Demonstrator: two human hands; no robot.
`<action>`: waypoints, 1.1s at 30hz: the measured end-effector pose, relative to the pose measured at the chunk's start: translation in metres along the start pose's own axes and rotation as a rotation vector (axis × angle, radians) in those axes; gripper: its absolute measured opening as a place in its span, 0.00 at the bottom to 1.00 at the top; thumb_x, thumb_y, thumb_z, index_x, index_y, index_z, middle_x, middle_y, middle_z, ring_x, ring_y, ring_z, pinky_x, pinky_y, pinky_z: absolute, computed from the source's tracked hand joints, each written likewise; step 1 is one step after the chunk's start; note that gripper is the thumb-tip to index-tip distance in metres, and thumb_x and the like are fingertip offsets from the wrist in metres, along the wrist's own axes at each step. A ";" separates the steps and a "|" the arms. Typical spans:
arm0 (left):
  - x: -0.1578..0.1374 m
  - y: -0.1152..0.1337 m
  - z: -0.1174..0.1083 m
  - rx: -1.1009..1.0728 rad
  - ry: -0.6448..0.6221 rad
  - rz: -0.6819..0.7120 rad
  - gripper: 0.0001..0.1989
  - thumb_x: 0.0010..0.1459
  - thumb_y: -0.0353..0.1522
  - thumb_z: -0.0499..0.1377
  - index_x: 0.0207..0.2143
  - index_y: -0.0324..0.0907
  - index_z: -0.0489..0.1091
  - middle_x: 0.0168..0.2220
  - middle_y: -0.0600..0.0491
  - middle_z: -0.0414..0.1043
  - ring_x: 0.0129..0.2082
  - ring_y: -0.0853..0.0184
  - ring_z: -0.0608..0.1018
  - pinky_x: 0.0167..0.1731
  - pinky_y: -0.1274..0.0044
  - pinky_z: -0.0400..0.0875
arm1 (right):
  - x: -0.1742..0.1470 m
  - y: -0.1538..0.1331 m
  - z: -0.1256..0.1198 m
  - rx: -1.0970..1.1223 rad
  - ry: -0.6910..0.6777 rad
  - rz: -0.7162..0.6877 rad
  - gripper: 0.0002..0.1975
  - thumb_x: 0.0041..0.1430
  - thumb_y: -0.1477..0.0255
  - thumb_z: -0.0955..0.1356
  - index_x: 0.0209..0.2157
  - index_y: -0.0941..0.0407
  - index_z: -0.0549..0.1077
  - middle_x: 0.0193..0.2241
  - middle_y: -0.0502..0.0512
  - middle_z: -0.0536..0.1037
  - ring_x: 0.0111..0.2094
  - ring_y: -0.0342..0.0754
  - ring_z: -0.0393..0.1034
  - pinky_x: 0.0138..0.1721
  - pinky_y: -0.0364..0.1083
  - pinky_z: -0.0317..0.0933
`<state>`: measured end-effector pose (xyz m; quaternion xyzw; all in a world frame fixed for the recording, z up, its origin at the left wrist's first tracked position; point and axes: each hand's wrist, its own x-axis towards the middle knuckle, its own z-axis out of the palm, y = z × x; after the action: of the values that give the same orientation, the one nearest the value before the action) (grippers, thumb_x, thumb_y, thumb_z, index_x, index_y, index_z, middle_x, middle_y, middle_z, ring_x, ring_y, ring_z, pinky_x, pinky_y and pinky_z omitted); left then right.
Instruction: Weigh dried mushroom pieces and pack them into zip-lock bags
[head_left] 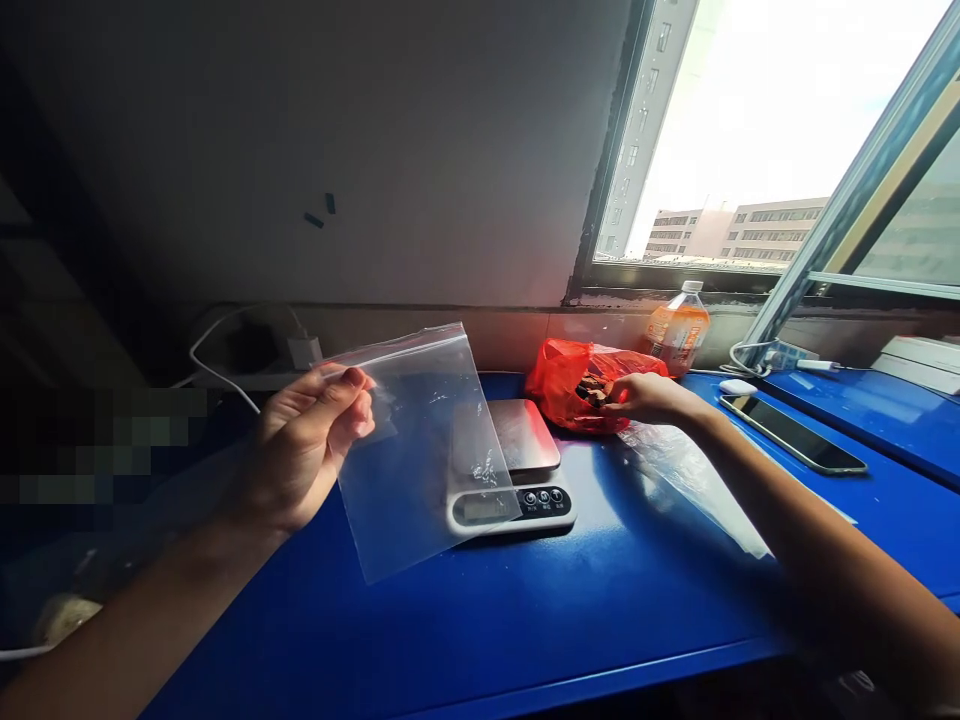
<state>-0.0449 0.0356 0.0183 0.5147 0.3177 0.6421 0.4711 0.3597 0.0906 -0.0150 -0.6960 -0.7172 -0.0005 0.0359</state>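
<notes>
Clear rectangular plastic zip bag (420, 460) is pinched at its upper left corner between thumb and curled fingers of the left hand (315, 430). Bag is held up tilted above the blue glossy tabletop (480, 630), zip edge at top. Left part of the white digital scale (561, 514) with square silver metal plate (532, 435) is covered by it from this view. 3 round buttons are seen on the scale's black panel; display is veiled by the bag, no reading can be made out.

Right hand (646, 398) is placed at the opening of the crumpled red plastic bag (551, 380), behind and right of the scale. Fingers are bent at the dark brown pieces (590, 389) in that opening; whether any piece is gripped cannot be told.

Flat clear plastic sheeting (694, 480) is laid under the right forearm. Orange-labelled clear bottle with white cap (681, 325) is stood just behind the red bag. Black smartphone (799, 437) and small white rounded case (738, 387) are set farther right, near each other.
</notes>
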 end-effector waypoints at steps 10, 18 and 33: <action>-0.004 0.002 0.001 0.048 -0.134 -0.054 0.20 0.42 0.44 0.73 0.28 0.40 0.73 0.14 0.62 0.62 0.14 0.79 0.62 0.16 0.86 0.61 | 0.001 0.004 0.001 0.078 0.048 -0.009 0.18 0.57 0.54 0.65 0.29 0.55 0.74 0.25 0.53 0.77 0.26 0.46 0.69 0.26 0.43 0.55; -0.025 -0.015 0.011 0.302 -0.381 -0.119 0.19 0.61 0.49 0.57 0.33 0.42 0.71 0.13 0.62 0.62 0.11 0.77 0.59 0.13 0.84 0.54 | -0.063 -0.074 -0.036 0.439 0.560 -0.221 0.19 0.61 0.56 0.63 0.24 0.56 0.68 0.18 0.48 0.67 0.21 0.41 0.57 0.25 0.43 0.51; -0.047 -0.023 0.024 0.898 -0.769 0.379 0.12 0.63 0.29 0.51 0.31 0.41 0.75 0.25 0.54 0.75 0.23 0.70 0.74 0.26 0.80 0.64 | -0.104 -0.178 0.001 0.825 0.177 -0.673 0.18 0.49 0.82 0.64 0.43 0.53 0.63 0.32 0.50 0.74 0.33 0.45 0.69 0.34 0.45 0.63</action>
<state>-0.0138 -0.0015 -0.0128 0.9046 0.2674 0.2869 0.1671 0.1852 -0.0192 -0.0127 -0.3530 -0.8354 0.2112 0.3646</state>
